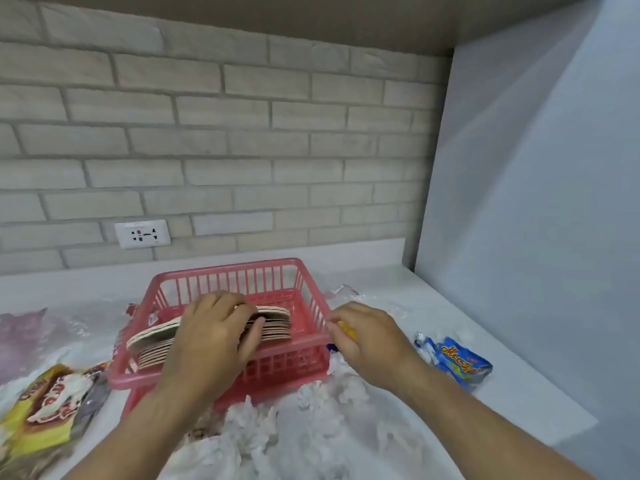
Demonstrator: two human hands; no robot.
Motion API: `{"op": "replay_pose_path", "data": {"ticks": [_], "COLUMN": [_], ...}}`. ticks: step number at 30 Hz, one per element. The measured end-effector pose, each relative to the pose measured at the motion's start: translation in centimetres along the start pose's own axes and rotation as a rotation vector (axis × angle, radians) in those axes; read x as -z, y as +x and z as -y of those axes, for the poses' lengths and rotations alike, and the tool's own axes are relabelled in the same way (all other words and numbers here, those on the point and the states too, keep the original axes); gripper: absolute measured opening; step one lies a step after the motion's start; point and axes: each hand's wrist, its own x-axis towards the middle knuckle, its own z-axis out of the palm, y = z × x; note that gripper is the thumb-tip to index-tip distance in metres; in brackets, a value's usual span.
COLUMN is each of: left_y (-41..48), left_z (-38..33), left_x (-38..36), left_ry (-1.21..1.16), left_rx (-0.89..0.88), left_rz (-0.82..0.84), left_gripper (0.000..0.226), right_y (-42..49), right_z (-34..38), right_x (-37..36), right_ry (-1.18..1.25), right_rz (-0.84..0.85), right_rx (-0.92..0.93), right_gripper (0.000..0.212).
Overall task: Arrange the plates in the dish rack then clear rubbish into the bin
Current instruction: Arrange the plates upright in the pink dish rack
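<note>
A pink plastic dish rack (298, 275) stands on the white counter. Inside it a stack of pale plates (152, 341) leans on edge. My left hand (214, 334) grips the top of the stack, fingers curled over the rims and thumb on the near side. Just right of the rack's front corner, my right hand (367, 337) pinches a small yellow piece of rubbish (347, 329). Crumpled white tissues (311, 420) lie in front of the rack. No bin is in view.
A yellow snack wrapper (48, 410) lies at the left front, a blue wrapper (457, 358) at the right. Clear plastic film (69, 327) covers the counter's left part. A wall socket (142, 233) sits on the brick wall. A white panel (536, 237) closes the right side.
</note>
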Motion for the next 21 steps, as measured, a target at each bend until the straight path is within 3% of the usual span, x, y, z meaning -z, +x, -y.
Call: {"op": "replay_pose_path", "data": {"ticks": [3, 11, 17, 21], "left_y": [-1.3, -2.6, -1.5, -0.3], "left_z": [0.2, -0.8, -0.7, 0.0], "left_x": [0.0, 2.4, 3.0, 2.8], "left_ry": [0.117, 0.173, 0.070, -0.040], "left_rx": [0.068, 0.224, 0.246, 0.221], "left_rz": [-0.113, -0.012, 0.052, 0.097], "left_gripper": [0.034, 0.052, 0.057, 0.061], "right_y": [1.9, 6.7, 8.4, 10.0], "right_z": [0.3, 3.4, 3.9, 3.5], "right_x": [-1.7, -4.3, -4.8, -4.7], "right_ry": [0.042, 0.181, 0.328, 0.297], "right_rz": [0.010, 0.140, 0.167, 0.208], "right_rx": [0.087, 0.232, 0.168, 0.107], "right_gripper": [0.026, 0.031, 0.021, 0.015]}}
